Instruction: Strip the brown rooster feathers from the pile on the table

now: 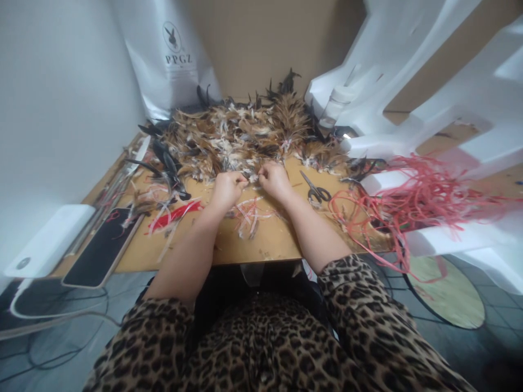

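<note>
Feathers (196, 144), brown, white and black: 1 broad heap, far side of the table (273, 234), long axis left to right; tips point many ways, single feathers too tangled to count. Hands, 2: left (229, 190) and right (273, 179), at the heap's near edge, fingertips of each drawn together; whatever they pinch is too small to tell. Scissors (315, 188), 1 pair, right of the right hand, blades pointing away and slightly left. Pale strips (247, 213), uncounted, between the forearms. Red piece (174, 215), 1, left of the left forearm. Pink-red ribbon tangle (425, 196), 1, far right. Phone (102, 247), 1, and white device (51, 239), 1, at left. Printed bag (163, 60), 1, behind the heap, left; clear jar (335, 106), 1, behind, right.
</note>
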`<act>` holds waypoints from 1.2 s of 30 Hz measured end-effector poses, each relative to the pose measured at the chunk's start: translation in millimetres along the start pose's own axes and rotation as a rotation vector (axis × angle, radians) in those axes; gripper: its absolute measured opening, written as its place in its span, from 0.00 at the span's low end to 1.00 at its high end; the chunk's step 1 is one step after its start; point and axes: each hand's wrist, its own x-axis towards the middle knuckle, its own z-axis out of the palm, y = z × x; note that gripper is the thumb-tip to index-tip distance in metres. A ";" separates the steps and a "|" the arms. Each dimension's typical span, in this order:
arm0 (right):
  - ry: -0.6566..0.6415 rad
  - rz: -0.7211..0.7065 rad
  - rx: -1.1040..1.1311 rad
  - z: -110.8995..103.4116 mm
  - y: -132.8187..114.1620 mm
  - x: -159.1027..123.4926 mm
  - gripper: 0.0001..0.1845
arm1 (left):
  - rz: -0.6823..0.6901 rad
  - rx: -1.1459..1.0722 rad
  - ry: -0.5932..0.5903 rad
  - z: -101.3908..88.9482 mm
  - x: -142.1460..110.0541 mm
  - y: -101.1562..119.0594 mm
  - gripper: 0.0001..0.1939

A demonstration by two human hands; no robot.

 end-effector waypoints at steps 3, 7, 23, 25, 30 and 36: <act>0.034 0.035 0.108 -0.7 -1.1 0.2 0.08 | -0.264 -0.403 0.012 0.6 2.6 4.1 0.02; 0.052 0.020 0.200 -4.9 -8.9 -1.7 0.07 | -0.453 -0.749 -0.034 -4.1 4.9 8.2 0.12; 0.297 0.204 0.483 -9.4 -1.1 5.4 0.07 | -0.470 -0.833 -0.097 -7.1 2.7 8.1 0.14; 0.249 0.322 0.655 -10.9 -2.6 6.4 0.09 | -0.481 -0.890 -0.055 -8.4 4.0 8.0 0.15; -0.039 0.443 1.003 -10.7 -22.1 0.3 0.14 | -0.470 -0.994 0.003 -9.0 4.1 10.5 0.14; -0.086 0.375 1.083 -8.3 -31.1 -2.2 0.14 | -0.457 -1.012 -0.064 -5.8 0.8 13.4 0.15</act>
